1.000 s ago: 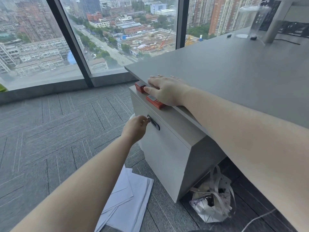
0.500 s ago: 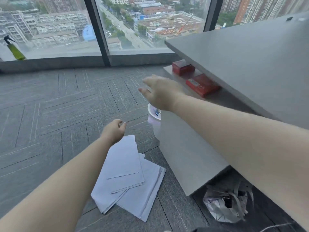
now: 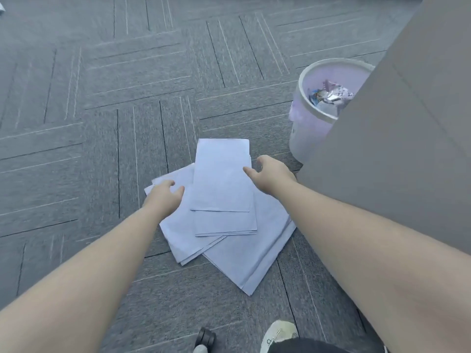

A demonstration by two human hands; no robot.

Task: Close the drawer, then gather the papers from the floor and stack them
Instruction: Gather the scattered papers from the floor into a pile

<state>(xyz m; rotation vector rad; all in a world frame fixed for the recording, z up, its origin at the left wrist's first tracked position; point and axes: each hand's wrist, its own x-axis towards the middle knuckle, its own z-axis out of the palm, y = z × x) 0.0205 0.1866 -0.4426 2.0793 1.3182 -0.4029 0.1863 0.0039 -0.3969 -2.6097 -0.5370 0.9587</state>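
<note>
We are looking down at a grey carpet-tile floor (image 3: 107, 103) laid in a basket-weave pattern, each tile ribbed with thin dark and pale lines that turn direction from one tile to the next. At the right a plain grey flat-sided cabinet panel (image 3: 397, 138) rises out of the frame. Just beside its far edge stands a pale lilac round plastic wastebasket (image 3: 305, 128) with crumpled wrappers inside. A small black chair caster (image 3: 206, 337) shows near the bottom edge. The light is soft and even.
</note>
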